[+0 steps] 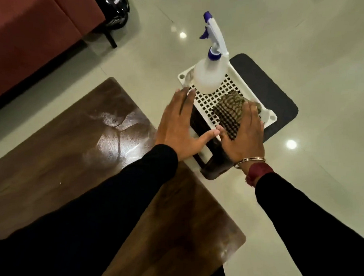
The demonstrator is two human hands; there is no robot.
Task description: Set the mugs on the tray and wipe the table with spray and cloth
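A white perforated tray (208,101) sits just beyond the far corner of the dark wooden table (72,154). On it stands a white spray bottle (208,78) with a blue nozzle, and beside that lies a crumpled checked cloth (228,112). My left hand (177,127) hovers with straight, spread fingers over the tray's near-left edge and holds nothing. My right hand (245,136) lies flat over the cloth's near side with straight fingers; whether it touches the cloth I cannot tell. A dark brown object (215,166) shows under and between my hands, partly hidden. No mug is in view.
A black mat (270,93) lies on the pale tiled floor (306,39) under the tray's far side. A reddish sofa (35,27) stands at the upper left, with a shiny black object (116,5) beside it. The table top shows damp, glossy streaks.
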